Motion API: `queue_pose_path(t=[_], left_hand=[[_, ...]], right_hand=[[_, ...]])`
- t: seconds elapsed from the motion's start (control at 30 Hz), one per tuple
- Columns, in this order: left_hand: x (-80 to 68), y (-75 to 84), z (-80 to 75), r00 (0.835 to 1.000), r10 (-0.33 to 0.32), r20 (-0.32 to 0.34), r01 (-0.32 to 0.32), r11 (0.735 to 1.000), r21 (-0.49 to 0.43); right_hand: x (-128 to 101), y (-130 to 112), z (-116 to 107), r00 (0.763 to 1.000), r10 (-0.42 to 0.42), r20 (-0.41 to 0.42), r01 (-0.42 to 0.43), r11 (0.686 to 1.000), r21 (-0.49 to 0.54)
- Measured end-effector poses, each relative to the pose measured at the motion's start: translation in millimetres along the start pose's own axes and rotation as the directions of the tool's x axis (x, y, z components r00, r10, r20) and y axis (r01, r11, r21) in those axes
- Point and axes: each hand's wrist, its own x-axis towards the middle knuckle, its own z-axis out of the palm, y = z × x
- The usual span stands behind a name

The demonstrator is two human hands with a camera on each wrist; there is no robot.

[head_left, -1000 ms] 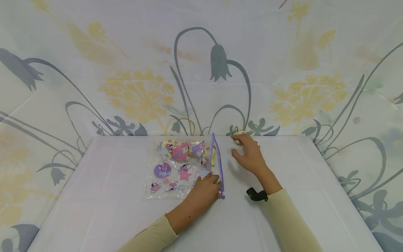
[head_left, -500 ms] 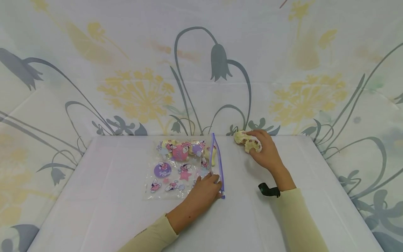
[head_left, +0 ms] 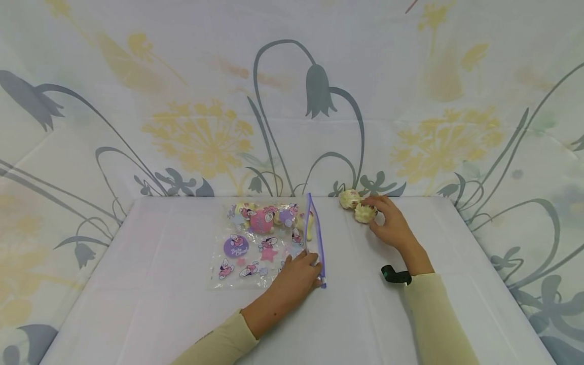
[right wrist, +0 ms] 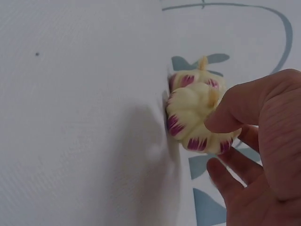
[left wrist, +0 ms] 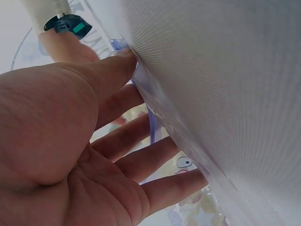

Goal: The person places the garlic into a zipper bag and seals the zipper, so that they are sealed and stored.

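Two cream garlic bulbs with purple streaks are by the table's back edge, right of centre. My right hand [head_left: 392,223] pinches the nearer garlic bulb [right wrist: 188,117], thumb on its near side in the right wrist view. Touching or close behind it is the farther garlic bulb [head_left: 349,198]. A clear printed zip bag [head_left: 237,268] lies flat, its purple zip edge [head_left: 321,248] facing right and slightly parted. Pale yellow things show inside its upper part, partly hidden by the prints. My left hand [head_left: 294,279] rests on the bag's near right corner, fingers spread and thumb near the zip's end [left wrist: 120,44].
A white cloth covers the table [head_left: 159,324]. Behind it hangs a floral fabric backdrop [head_left: 292,126], which also lines both sides. A dark wrist camera [head_left: 396,275] sits at my right wrist.
My right hand has drawn back rightward from above the bulbs and now has the nearer garlic bulb between thumb and fingers, turned a little. My left hand and the bag stay still.
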Motion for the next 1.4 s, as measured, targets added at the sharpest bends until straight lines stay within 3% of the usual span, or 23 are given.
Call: queue_pose_path(t=[0.23, 0.7, 0.97, 1.4], left_hand=[[0.4, -0.2, 1.6, 1.0, -0.002, 0.0, 0.002, 1.0, 0.013], [-1.3, 0.4, 1.6, 1.0, -0.004, -0.003, 0.005, 1.0, 0.019], [-1.3, -0.7, 2.6, 1.0, 0.007, -0.021, -0.006, 1.0, 0.029], [0.3, -0.8, 3.1, 1.0, 0.012, -0.029, -0.01, 0.999, 0.037]], right_hand=[[-2.0, 7.0, 1.7, 1.0, -0.011, 0.027, 0.01, 0.999, 0.041], [-4.0, 9.5, 0.7, 0.998, -0.052, 0.041, 0.054, 0.998, -0.038], [-3.9, 10.3, 0.0, 0.998, -0.027, 0.059, 0.032, 0.996, -0.081], [-5.6, -2.4, -7.2, 0.994, 0.008, 0.11, -0.007, 1.0, -0.011]])
